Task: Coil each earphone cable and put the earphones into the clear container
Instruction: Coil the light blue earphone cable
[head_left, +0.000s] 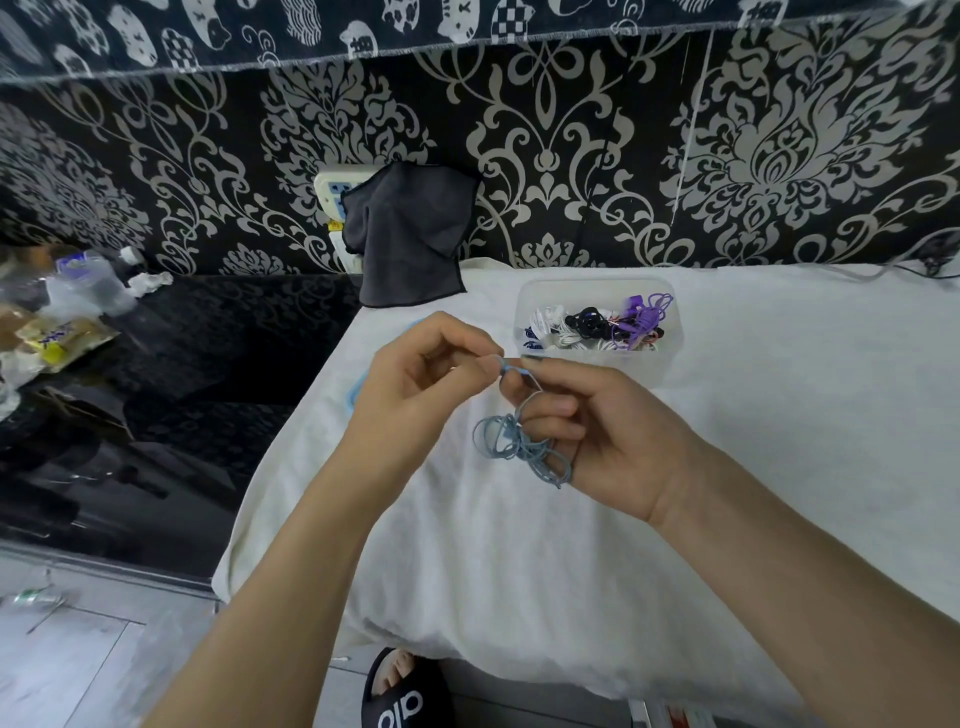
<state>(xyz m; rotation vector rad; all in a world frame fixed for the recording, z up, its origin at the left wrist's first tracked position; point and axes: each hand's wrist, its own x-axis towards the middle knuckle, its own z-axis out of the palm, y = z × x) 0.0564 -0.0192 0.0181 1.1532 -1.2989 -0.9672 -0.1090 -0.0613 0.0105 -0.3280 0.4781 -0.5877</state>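
Mid-coil: my left hand pinches the blue cable end, my right hand holds the loops, above the bed. Next: finish winding, drop into container just beyond

White letters reading "olo" or similar run across the strap of a black slide sandal on the floor beneath the near edge of the bed. Printing on the yellow wrapper at left is too blurred to read.
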